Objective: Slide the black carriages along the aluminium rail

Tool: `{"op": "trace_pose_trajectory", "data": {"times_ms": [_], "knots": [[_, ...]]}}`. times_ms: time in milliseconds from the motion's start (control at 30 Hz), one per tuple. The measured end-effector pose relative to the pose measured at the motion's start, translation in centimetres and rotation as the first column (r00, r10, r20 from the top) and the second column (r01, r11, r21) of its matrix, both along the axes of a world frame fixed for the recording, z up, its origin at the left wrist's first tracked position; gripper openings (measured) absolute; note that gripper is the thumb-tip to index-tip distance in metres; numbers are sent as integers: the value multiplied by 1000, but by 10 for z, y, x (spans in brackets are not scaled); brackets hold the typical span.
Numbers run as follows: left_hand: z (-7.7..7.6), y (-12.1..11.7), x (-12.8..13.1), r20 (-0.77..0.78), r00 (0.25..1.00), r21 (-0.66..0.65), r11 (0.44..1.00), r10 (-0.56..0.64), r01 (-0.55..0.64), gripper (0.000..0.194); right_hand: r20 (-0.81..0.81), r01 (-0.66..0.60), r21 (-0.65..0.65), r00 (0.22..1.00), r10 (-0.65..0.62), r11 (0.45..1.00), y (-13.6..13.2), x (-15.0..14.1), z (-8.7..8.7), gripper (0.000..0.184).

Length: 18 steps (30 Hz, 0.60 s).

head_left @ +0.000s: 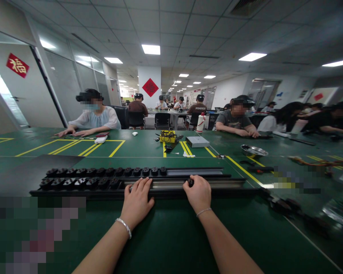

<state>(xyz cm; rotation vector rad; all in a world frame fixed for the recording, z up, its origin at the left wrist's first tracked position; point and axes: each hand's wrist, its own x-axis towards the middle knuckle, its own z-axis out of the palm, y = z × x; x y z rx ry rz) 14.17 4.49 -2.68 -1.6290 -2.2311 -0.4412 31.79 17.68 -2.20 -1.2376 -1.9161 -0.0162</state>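
Pinches small black piece in right hand; looks light, rigid, best taken by sides. Lays left hand over black rail; cannot tell its grip.

A green tabletop is marked with yellow tape. Two long black rails are laid side by side across 12 o'clock, nearest. Beyond them, a yellow box topped with black cables is set at 12, a flat grey box and a white bottle toward 1, a metal bowl between 1 and 2, a white case at 11. A dark sheet is spread at 10.
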Motion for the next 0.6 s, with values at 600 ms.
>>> {"op": "trace_pose_trajectory", "data": {"times_ms": [600], "knots": [[1, 0, 0, 2, 1000, -10, 1000, 5, -5, 55, 38, 30, -45, 999, -29, 999, -1, 0, 1, 22]]}}
